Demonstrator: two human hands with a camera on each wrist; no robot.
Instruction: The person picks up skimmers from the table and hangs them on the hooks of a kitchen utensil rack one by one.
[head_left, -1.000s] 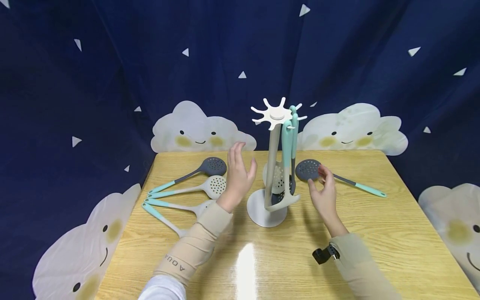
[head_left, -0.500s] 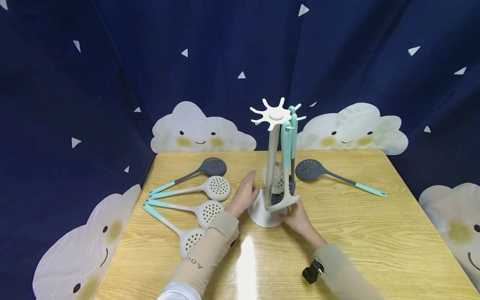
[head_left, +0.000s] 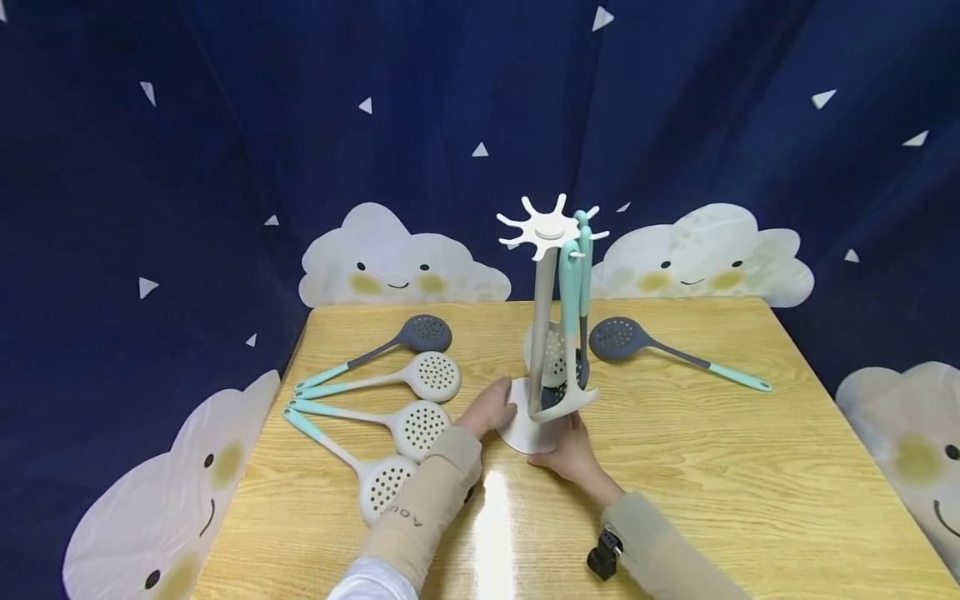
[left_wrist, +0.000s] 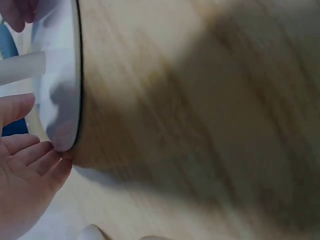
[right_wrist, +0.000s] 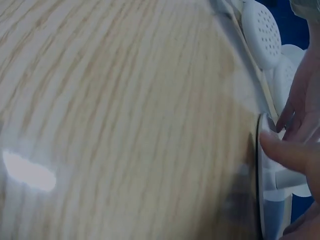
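While the utensil stand rests upright on the table, I grip its round base with my right hand; my left hand touches the left rim, though I cannot tell whether it grips.

The head view is bright, with a white shiny streak on the wooden surface. Both wrist views look dimmer and fuzzy, with soft shadows.
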